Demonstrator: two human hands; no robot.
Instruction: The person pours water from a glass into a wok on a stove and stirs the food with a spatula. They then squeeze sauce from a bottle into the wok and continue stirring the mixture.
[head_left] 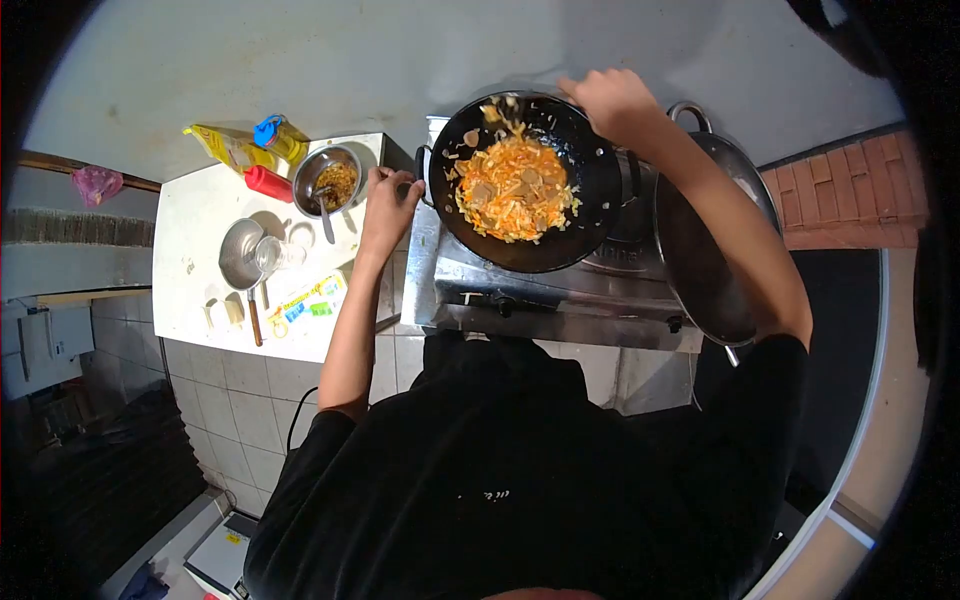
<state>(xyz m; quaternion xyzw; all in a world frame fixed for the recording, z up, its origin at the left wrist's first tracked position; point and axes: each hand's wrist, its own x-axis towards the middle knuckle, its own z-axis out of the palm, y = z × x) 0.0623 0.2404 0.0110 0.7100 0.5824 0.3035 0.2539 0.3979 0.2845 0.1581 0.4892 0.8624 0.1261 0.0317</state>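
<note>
A black wok (520, 262) stands on the stove, holding shredded orange and pale vegetables with brown slices (515, 190). My left hand (388, 208) is closed at the wok's left loop handle (424, 176). Over the wok's upper right rim, my right hand (612, 102) is closed around what looks like a spatula; its handle is hard to make out against the dark wok. Food bits lie on the dark spatula blade (508, 110) near the wok's far edge.
A larger dark pan (705, 255) sits on the right of the steel stove (560, 290). On the white table (190, 260) at left are a metal bowl with brown sauce and a spoon (328, 182), a saucepan (240, 255), a glass jar (268, 254), a red bottle (268, 184) and a yellow packet (232, 150).
</note>
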